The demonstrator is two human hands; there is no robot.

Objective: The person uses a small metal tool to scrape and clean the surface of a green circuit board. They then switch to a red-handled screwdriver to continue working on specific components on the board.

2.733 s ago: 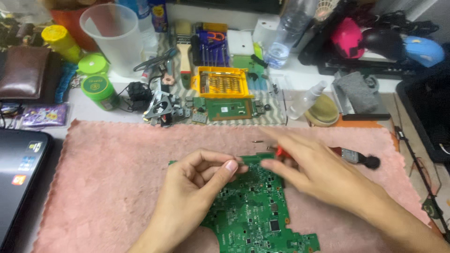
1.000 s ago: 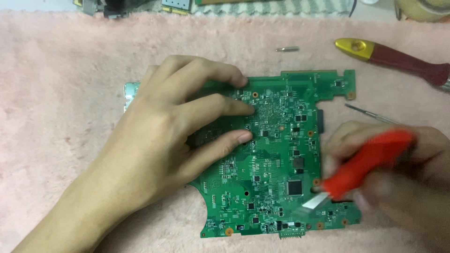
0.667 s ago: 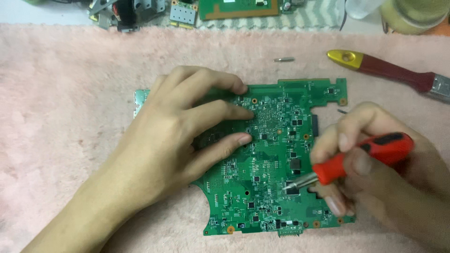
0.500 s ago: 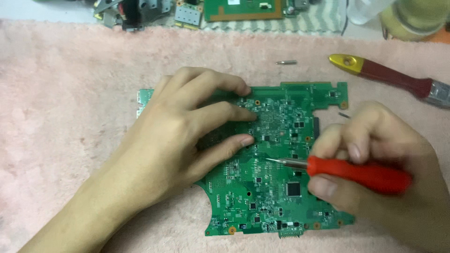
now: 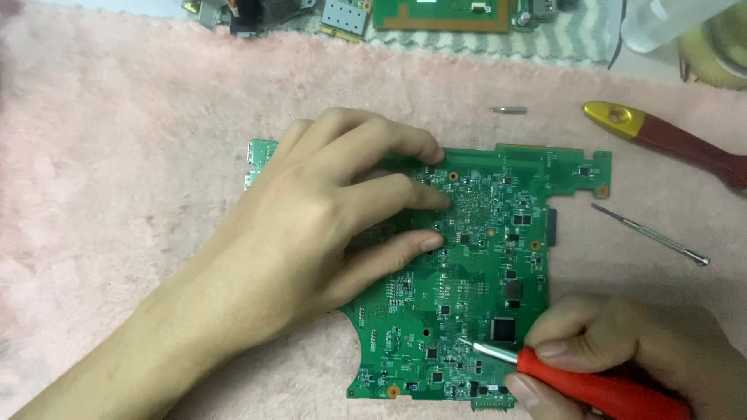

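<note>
Since the frame half a second earlier, the red-handled screwdriver [image 5: 580, 381] has been moved down and to the right, so that its tip now rests lower on the green circuit board [image 5: 475, 272], just left of a black square chip [image 5: 503, 329].

Head view: the board lies flat on the pink fluffy mat [image 5: 117, 194] and is pressed down by the left hand [image 5: 311, 225], whose fingers are spread open over its left half. The screwdriver is grasped by the right hand [image 5: 622, 350] with curled fingers. Its long axis runs from lower right to upper left, and the metal tip points to the upper left. Several screw holes with orange rings seem empty, so part of the work is judged as done; how much is left cannot be told. A loose bit [image 5: 508, 110], a thin metal rod [image 5: 650, 233] and a brush with a gold ferrule [image 5: 661, 140] lie apart on the mat.
</note>
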